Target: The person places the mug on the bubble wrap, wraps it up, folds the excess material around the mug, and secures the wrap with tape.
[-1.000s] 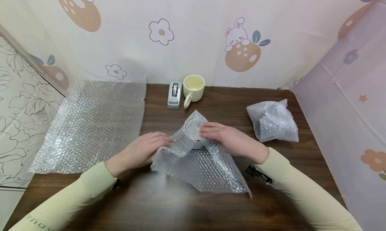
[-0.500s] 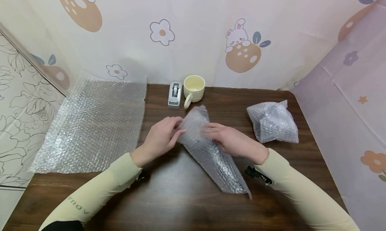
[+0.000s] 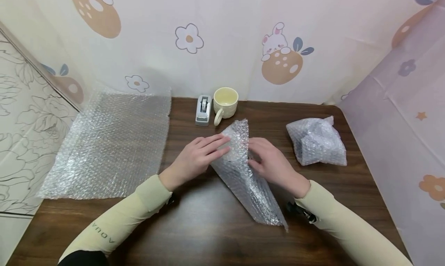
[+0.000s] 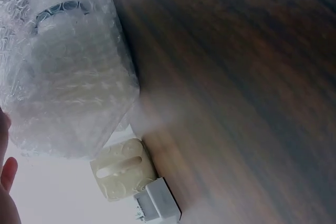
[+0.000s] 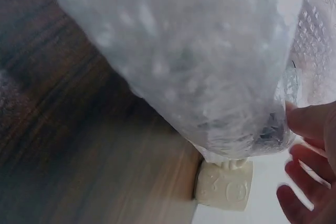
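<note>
A sheet of bubble wrap (image 3: 240, 169) is folded over a round clear vessel that looks like a glass (image 5: 291, 85). The wrap mostly hides it; its curved rim shows faintly through the plastic in the left wrist view. My left hand (image 3: 194, 158) lies with fingers extended on the upper left of the folded wrap. On the other side, my right hand (image 3: 271, 158) touches the fold's right edge, its fingertips partly behind the wrap. In the right wrist view, that thumb meets the wrap's edge while the other fingers are spread apart. One long flap of wrap trails toward the front right.
A cream mug (image 3: 226, 102) and a grey tape dispenser (image 3: 203, 110) stand at the table's back edge. Another bubble wrap sheet (image 3: 114, 146) lies flat at left. At right sits a bubble-wrapped bundle (image 3: 317, 141). Patterned curtain hangs behind the brown table (image 3: 194, 235).
My left hand has brought the left side of the wrap up and rightward over the glass, then flattened onto it. My right hand has shifted from the glass's top to the fold's right edge.
</note>
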### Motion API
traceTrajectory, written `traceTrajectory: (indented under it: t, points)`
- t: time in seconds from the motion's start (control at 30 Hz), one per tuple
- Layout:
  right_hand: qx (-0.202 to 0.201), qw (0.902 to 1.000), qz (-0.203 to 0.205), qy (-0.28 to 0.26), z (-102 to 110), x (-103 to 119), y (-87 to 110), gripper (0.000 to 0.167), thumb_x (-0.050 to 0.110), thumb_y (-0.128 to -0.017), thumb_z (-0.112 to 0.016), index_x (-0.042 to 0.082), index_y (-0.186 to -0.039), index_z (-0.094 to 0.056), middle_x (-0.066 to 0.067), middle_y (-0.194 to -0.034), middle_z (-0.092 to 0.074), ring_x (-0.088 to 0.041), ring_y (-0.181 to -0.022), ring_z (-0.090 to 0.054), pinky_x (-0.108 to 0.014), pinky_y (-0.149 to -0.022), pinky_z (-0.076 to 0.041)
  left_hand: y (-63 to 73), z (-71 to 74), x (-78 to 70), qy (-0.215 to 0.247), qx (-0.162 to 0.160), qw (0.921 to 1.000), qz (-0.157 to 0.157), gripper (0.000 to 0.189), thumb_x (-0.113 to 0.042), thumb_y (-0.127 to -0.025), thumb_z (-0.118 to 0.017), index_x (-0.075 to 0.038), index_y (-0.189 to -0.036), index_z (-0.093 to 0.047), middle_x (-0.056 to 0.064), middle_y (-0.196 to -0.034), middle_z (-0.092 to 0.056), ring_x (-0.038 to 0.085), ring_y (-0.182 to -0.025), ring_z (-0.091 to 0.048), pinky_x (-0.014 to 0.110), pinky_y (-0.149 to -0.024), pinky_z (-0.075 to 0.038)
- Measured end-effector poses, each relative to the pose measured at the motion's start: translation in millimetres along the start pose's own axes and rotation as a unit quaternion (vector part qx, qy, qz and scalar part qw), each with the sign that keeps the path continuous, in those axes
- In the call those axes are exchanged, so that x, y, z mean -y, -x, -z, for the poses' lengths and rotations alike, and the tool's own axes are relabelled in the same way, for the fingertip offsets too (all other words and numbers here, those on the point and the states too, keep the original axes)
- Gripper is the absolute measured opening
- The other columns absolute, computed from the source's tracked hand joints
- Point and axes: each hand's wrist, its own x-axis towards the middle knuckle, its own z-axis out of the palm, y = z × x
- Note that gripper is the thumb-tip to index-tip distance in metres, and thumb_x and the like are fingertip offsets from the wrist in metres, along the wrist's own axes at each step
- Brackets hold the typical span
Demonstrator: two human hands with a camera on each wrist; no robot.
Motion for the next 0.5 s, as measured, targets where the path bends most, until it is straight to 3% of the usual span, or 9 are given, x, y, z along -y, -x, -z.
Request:
traceTrajectory:
  t: [0.1, 0.23, 0.33, 0.5]
  points:
    - [-0.033, 0.9984, -0.046, 0.003, -0.5, 0.2, 2.3, 0.072, -0.001, -0.07, -0.088, -0.001, -0.133, -0.053, -0.017, -0.136, -0.054, -0.033, -0.127, -0.048, -0.048, -0.103, -0.041, 0.3, -0.5, 0.3, 0.004, 0.011, 0.9999, 0.003, 0.049, 0.008, -0.09, -0.059, -0.013, -0.134, -0.063, 0.005, -0.149, -0.05, 0.02, -0.138, -0.043, 0.037, -0.093, -0.048]
    - [-0.056, 0.9981, -0.025, 0.01, 0.0, -1.5, 2.2, 0.092, 0.0, -0.065, -0.092, 0.0, -0.144, -0.044, -0.017, -0.152, -0.039, -0.037, -0.136, -0.037, -0.05, -0.107, -0.037, 0.1, -0.9, 1.3, 0.009, 0.023, 0.9997, 0.002, 0.052, 0.008, -0.088, -0.062, -0.014, -0.135, -0.062, 0.003, -0.147, -0.052, 0.019, -0.137, -0.045, 0.037, -0.092, -0.048]
    - [-0.053, 0.9982, 0.022, 0.017, 0.6, -3.5, 0.5, 0.09, -0.001, -0.067, -0.09, 0.0, -0.145, -0.046, -0.016, -0.157, -0.034, -0.038, -0.141, -0.032, -0.048, -0.113, -0.031, -0.1, -1.4, 2.0, 0.011, 0.034, 0.9994, 0.0, 0.054, 0.009, -0.087, -0.063, -0.014, -0.136, -0.062, 0.003, -0.146, -0.053, 0.02, -0.136, -0.046, 0.037, -0.091, -0.048]
    - [-0.003, 0.9954, 0.093, 0.026, 1.0, -4.9, -2.0, 0.068, -0.003, -0.075, -0.083, -0.002, -0.138, -0.055, -0.018, -0.148, -0.047, -0.037, -0.14, -0.037, -0.047, -0.115, -0.029, -0.7, 0.7, 2.5, 0.009, 0.067, 0.9977, 0.003, 0.053, 0.007, -0.086, -0.063, -0.014, -0.135, -0.063, 0.003, -0.144, -0.055, 0.02, -0.136, -0.047, 0.039, -0.095, -0.047]
